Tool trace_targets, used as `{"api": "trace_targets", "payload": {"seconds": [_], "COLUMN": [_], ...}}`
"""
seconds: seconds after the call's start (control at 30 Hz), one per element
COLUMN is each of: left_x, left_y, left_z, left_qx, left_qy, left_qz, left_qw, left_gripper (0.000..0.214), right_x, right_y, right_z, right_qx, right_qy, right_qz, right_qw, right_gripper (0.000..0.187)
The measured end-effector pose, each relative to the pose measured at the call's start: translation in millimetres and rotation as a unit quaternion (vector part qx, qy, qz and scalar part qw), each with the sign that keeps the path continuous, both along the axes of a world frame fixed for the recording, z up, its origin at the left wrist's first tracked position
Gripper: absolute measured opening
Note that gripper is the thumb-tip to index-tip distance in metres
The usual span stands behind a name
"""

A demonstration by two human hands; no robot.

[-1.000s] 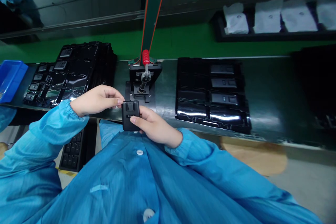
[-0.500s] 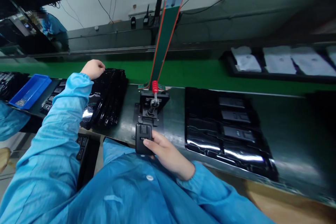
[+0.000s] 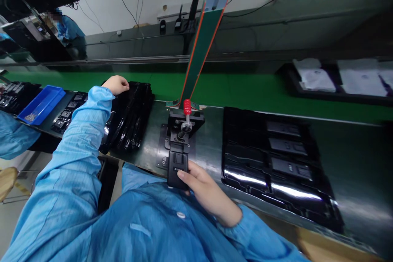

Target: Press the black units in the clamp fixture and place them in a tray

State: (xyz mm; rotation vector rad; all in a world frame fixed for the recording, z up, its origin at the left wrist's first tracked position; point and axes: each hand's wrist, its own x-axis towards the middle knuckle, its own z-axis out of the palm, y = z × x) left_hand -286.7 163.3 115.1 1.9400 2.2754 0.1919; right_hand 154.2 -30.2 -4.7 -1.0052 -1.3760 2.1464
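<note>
Right hand (image 3: 211,194): fingers clamped on black device (image 3: 175,164), thumb across its printed face; device held at desk (image 3: 210,133) near edge, just near side of clamp fixture (image 3: 176,122) with red handle (image 3: 187,107). Left hand (image 3: 116,84): out at far left, at stack of black trays (image 3: 135,114), fingers curled; can't tell if clamped on anything. Left of the stack: blue bin (image 3: 46,102), small parts (image 3: 30,118) in its near end. Right of fixture: black tray (image 3: 242,151), three dark pieces (image 3: 287,146) in its right column. Far right: white packets (image 3: 316,78).
</note>
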Motion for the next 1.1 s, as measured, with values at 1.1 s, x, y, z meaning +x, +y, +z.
{"api": "trace_targets", "payload": {"seconds": [1.1], "left_x": [23.4], "left_y": [-22.8], "left_z": [24.4], "left_qx": [0.041], "left_qy": [0.038], "left_qz": [0.003], "left_qw": [0.998], "left_gripper": [0.013], "right_x": [-10.9], "right_y": [-1.9], "right_z": [14.4], "right_qx": [0.047], "right_qy": [-0.01], "right_qz": [0.015], "right_qw": [0.999], "right_gripper": [0.048]}}
